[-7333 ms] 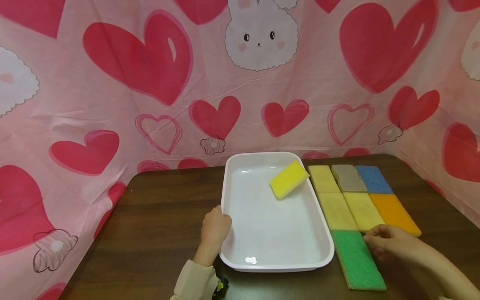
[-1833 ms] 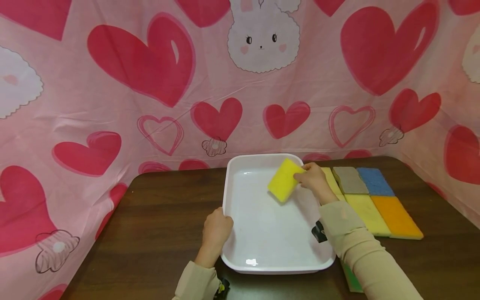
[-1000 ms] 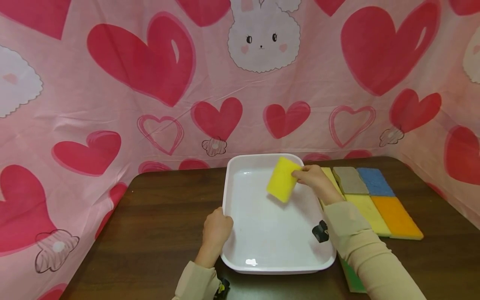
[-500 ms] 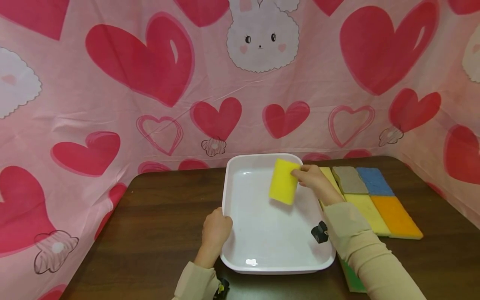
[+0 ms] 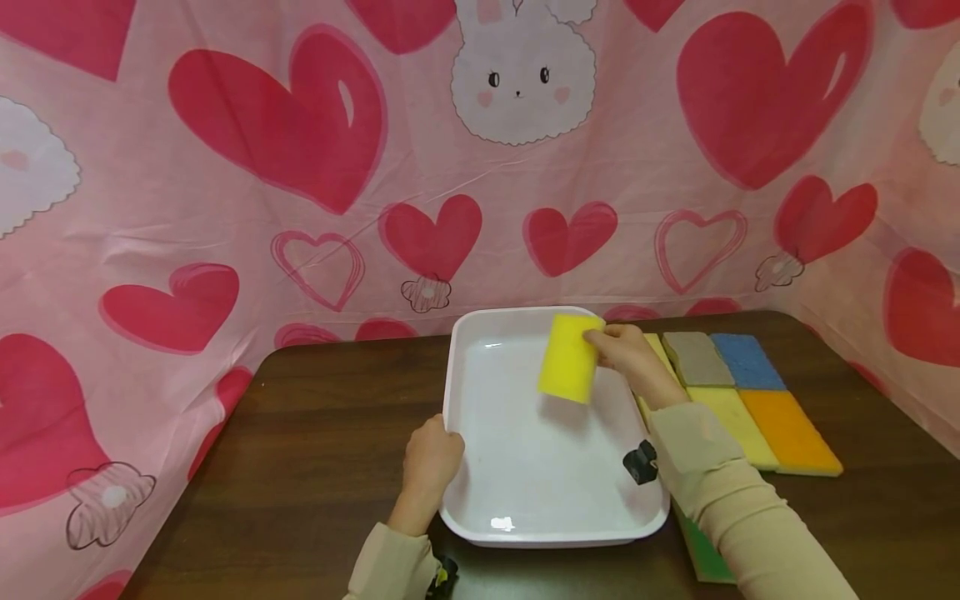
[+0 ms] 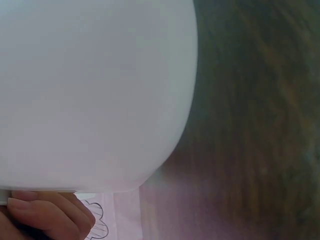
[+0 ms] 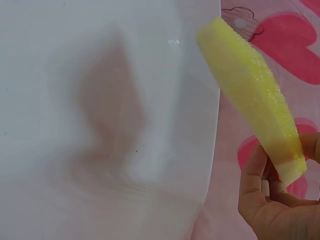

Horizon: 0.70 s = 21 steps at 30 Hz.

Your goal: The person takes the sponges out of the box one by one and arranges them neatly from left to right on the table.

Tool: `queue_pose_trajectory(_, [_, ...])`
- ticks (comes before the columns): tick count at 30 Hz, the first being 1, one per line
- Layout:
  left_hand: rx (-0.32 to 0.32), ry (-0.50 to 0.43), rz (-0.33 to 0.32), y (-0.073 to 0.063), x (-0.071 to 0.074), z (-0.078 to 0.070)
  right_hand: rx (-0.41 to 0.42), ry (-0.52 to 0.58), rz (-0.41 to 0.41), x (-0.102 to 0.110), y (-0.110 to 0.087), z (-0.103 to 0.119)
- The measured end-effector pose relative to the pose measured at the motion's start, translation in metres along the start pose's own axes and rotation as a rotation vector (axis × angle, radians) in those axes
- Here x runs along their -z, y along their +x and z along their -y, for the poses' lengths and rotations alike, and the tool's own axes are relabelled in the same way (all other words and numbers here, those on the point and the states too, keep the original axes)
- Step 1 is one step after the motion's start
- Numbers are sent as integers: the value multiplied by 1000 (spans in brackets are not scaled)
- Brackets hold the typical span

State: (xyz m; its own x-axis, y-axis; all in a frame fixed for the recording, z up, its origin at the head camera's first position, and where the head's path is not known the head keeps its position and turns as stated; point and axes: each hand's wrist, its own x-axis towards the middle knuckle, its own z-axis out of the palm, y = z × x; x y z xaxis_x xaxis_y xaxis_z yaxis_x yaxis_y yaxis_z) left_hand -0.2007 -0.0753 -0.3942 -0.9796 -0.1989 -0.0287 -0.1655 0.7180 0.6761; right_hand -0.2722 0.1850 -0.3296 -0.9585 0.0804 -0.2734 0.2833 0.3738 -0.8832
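A bright yellow sponge (image 5: 567, 358) hangs above the far right part of a white tray (image 5: 540, 492), casting a shadow on the tray floor. My right hand (image 5: 622, 346) pinches it by one edge, between thumb and fingers. From the right wrist, the sponge (image 7: 250, 95) shows edge-on, with a pale body and a rougher yellow face; the hand (image 7: 272, 205) holds its lower end. My left hand (image 5: 432, 454) grips the left rim of the tray, fingers curled over it. In the left wrist view, only the fingers (image 6: 55, 212) show beside the tray's side (image 6: 95, 100).
Right of the tray, flat pads lie in rows: grey (image 5: 699, 358), blue (image 5: 747, 360), orange (image 5: 791, 431), pale yellow (image 5: 731, 425) and green (image 5: 705, 550). My right sleeve covers part of them. A dark wooden table (image 5: 322, 433) carries everything, with a pink heart-patterned cloth (image 5: 420, 150) behind.
Earlier the sponge leaned on the tray's right side and my right hand was near the green pad. Now that hand holds the sponge, which has turned more upright. The left hand stays put.
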Motion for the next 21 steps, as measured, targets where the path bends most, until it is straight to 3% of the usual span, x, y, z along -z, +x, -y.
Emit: queue_pose_trajectory(21, [5, 5, 2, 0, 0, -1, 13, 31, -60, 17, -16, 14])
